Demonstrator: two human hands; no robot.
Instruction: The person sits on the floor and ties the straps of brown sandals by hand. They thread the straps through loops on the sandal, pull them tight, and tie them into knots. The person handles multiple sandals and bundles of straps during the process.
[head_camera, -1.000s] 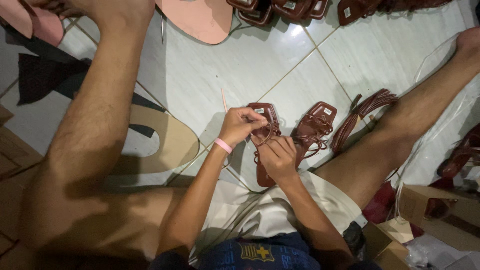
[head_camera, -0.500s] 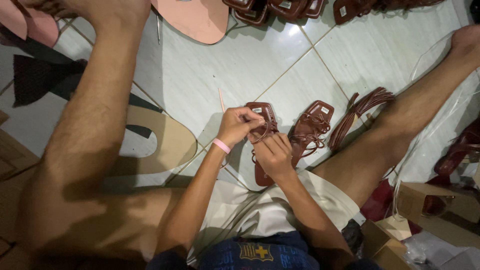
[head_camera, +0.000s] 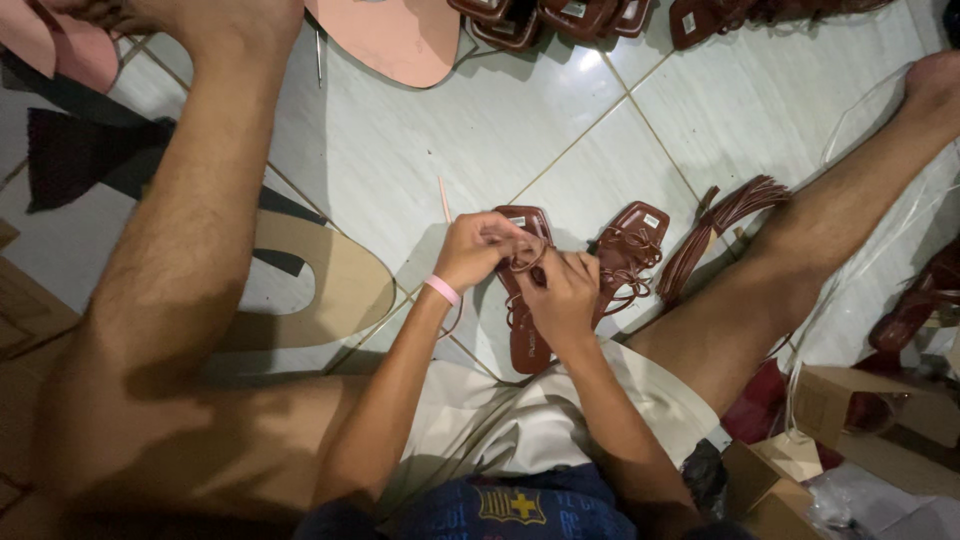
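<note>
Head view, centre of the frame: the left hand (head_camera: 472, 252) pinches a thin brown strap (head_camera: 527, 262) at the toe end of a brown sandal (head_camera: 522, 300) lying on the white tile floor (head_camera: 470, 130). The right hand (head_camera: 560, 292) is curled closed over the same strap, just below. 1 matching sandal (head_camera: 625, 255) lies just right, with a bundle of loose straps (head_camera: 720, 225) beyond. Likely slip: the strap could pull out of the pinch, since it looks thin and the 2 grips sit close together.
</note>
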